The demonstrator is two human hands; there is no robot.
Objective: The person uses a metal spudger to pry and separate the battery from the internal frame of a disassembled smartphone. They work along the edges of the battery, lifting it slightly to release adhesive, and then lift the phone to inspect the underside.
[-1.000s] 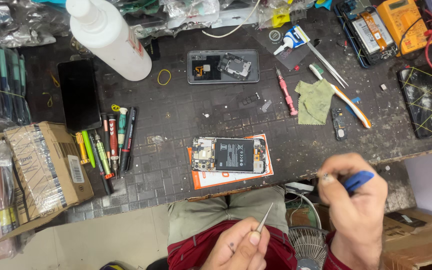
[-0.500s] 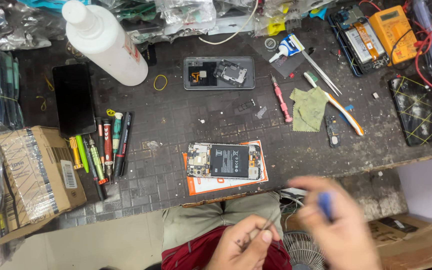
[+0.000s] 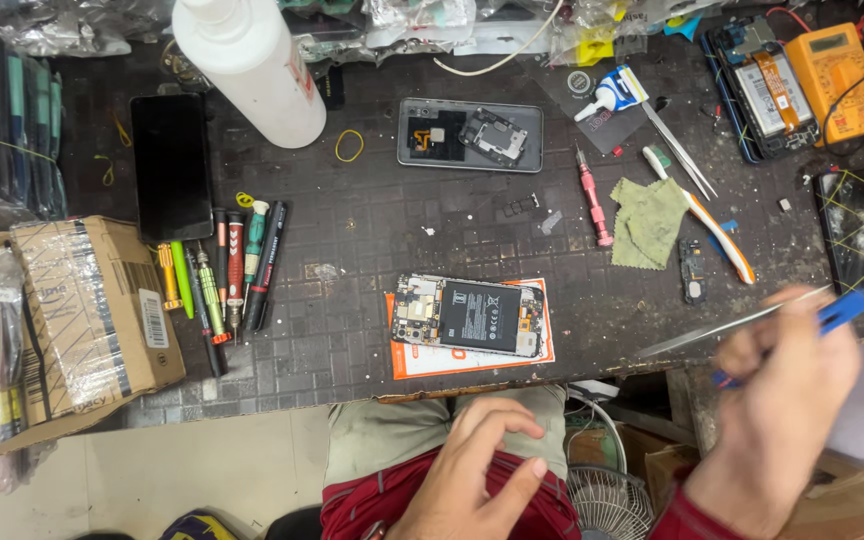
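The right hand (image 3: 787, 400) has swung up from the lap toward the bench edge, fingers gripping blue-handled tweezers (image 3: 752, 322). The left hand (image 3: 477, 470), earlier pinching a thin tool, now rests loosely curled and empty; the opened phone (image 3: 470, 316) stays on its orange card.

Phone repair workshop — opened phone (image 3: 470, 316) (screwdrivers (image 3: 222, 275) beside).

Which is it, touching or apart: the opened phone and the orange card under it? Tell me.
Touching. The head view shows the opened phone lying flat on the orange card, whose edges stick out below it and at both ends, with no gap.
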